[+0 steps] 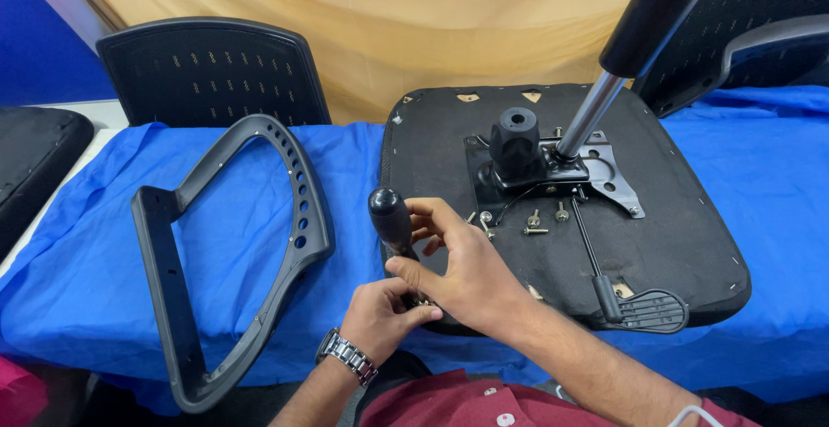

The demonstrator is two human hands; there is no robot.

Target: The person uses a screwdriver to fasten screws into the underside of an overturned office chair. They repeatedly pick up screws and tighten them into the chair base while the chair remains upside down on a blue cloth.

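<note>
Both hands, left hand [380, 313] and right hand [462, 267], close their grip on an upright, black, round-topped screwdriver handle [391, 218].

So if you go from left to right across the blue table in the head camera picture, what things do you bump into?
Grey armrest frame → black screwdriver handle → loose screws → lever paddle

Armrest frame [233, 254] lies left of seat base [691, 246].
</note>
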